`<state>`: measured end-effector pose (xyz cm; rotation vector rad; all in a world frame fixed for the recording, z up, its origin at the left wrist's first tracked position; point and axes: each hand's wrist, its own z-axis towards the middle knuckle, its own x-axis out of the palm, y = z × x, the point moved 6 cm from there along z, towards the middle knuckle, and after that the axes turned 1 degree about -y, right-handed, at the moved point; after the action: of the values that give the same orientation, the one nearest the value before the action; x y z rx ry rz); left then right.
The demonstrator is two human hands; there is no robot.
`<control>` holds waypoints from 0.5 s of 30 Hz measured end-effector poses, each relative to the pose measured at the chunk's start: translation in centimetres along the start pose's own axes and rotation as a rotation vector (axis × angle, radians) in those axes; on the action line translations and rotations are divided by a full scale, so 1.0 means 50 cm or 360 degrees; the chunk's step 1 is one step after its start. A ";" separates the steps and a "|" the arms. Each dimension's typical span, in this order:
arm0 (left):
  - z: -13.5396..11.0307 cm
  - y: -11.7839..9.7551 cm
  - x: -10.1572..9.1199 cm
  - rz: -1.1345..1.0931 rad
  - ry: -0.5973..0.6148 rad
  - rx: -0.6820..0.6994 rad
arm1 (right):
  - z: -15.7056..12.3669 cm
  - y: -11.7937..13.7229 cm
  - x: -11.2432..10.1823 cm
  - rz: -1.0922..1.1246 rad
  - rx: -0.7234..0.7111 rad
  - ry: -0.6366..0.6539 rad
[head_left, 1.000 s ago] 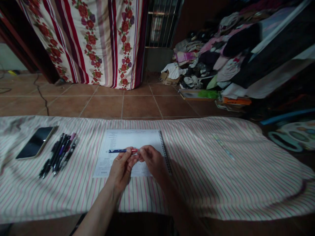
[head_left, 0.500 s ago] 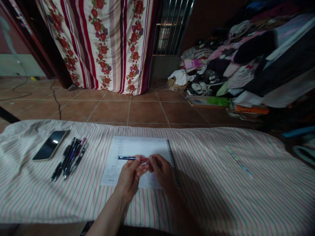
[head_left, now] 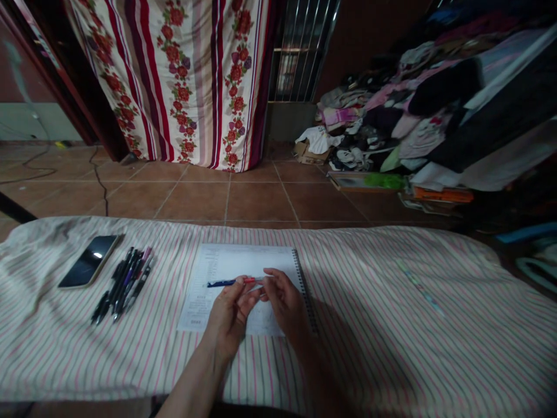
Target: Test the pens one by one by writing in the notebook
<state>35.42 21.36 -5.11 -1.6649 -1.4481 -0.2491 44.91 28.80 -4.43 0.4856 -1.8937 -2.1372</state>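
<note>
Left grip is closed in a pinch, thumb against fingers, on a slim blue-and-red plastic pen. The pen passes under the thumb: its dark blue length juts toward nine o'clock, while the red section and a paler end run toward three o'clock, to the right grip. That one has its fingers curled at the pale end; whether they clasp it or only touch it, I cannot tell. Because the pinch sits close to the red section, most of the blue length is unsupported, so a pull or twist at the pale end could, I judge, tip the pen or slide it free. If it slipped, it might land on the white, spiral-bound paper notebook below and roll onto the desk, draped in pink-and-grey striped cloth. At nine o'clock lies a bundle of mostly black pens; toward three, a long, thin, pale patterned object, too blurred to name. Farther out, toward ten, is a flat dark-screened phone. Past the desk, at eleven, hangs a white curtain with red flowers and stripes.
</note>
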 end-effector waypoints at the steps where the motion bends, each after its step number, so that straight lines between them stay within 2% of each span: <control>1: 0.001 -0.001 0.000 -0.0011 -0.0010 -0.0008 | 0.002 -0.003 -0.003 -0.0002 -0.0033 -0.0020; 6: 0.004 0.001 0.003 -0.0010 -0.0036 -0.0032 | 0.008 -0.017 -0.014 -0.0044 -0.0124 -0.0028; 15: 0.007 0.012 0.001 0.0047 -0.0027 -0.0022 | 0.005 -0.002 -0.016 -0.0048 -0.0069 -0.0025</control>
<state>35.81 21.67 -5.58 -1.7018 -1.4359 -0.2295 45.55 29.38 -4.44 0.4930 -1.8556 -2.2028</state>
